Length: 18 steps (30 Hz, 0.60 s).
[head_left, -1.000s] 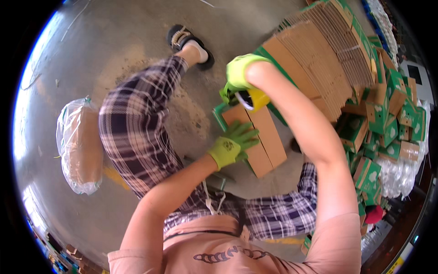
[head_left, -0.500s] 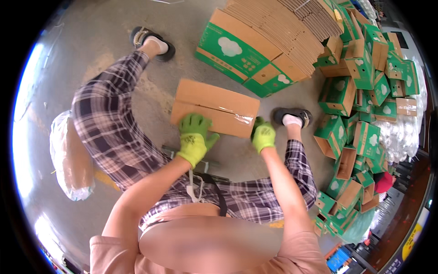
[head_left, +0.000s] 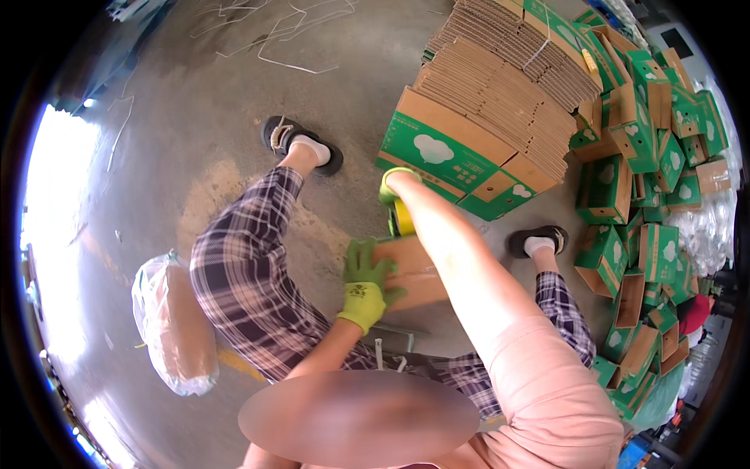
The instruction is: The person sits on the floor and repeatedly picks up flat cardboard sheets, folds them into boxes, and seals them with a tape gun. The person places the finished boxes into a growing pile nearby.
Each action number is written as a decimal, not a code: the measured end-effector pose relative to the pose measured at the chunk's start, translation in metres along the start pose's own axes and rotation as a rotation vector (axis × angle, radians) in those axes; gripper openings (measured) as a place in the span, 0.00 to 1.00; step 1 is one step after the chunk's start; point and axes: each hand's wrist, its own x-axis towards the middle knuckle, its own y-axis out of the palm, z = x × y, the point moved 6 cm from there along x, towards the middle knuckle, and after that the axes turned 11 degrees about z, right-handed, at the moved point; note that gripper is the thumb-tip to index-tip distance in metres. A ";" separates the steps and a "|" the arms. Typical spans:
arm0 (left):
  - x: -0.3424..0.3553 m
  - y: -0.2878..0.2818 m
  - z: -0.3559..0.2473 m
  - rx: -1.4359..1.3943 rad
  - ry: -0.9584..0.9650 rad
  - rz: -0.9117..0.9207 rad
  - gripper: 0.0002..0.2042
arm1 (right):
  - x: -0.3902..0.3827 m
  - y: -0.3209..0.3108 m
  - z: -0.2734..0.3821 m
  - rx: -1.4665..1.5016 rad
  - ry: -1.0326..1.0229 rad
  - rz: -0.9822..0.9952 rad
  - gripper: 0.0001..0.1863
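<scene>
The left hand (head_left: 364, 285), in a green glove, is resting on the near left part of a small brown box (head_left: 416, 270), its fingers spreading wide across the cardboard. The right hand (head_left: 394, 186) is hanging over the far side of the box, and it seems to be closing around a yellow roll (head_left: 403, 219), though its fingers are mostly hiding behind the wrist. The box is sitting between the person's legs, with its brown upper face showing flat and shut. A faint shiny patch is catching light there, which may be tape. Judging by this, the box is already standing folded, but its far edge and underside are not showing, so I cannot tell how much of it is sealed or left undone.

Farther out, a stack of flat cardboard boxes (head_left: 500, 94) is waiting beyond the right hand, unfolded. To the right, a heap of green boxes (head_left: 637, 133) is lying about, several gaping open. On the left, a plastic-wrapped bundle (head_left: 176, 324) is lying on the floor (head_left: 195, 117).

The right forearm (head_left: 453, 242) is cutting across the box's right end, and a blurred oval is covering the body below.
</scene>
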 end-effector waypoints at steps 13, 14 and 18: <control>0.005 -0.004 0.022 0.156 -0.153 -0.027 0.31 | -0.365 0.172 0.035 0.645 0.082 -0.511 0.28; 0.007 0.000 0.016 0.166 -0.139 -0.036 0.32 | -0.365 0.182 0.039 0.702 0.094 -0.586 0.30; 0.049 -0.035 0.011 0.198 -0.209 0.128 0.44 | -0.370 0.164 0.030 0.885 0.118 -0.745 0.33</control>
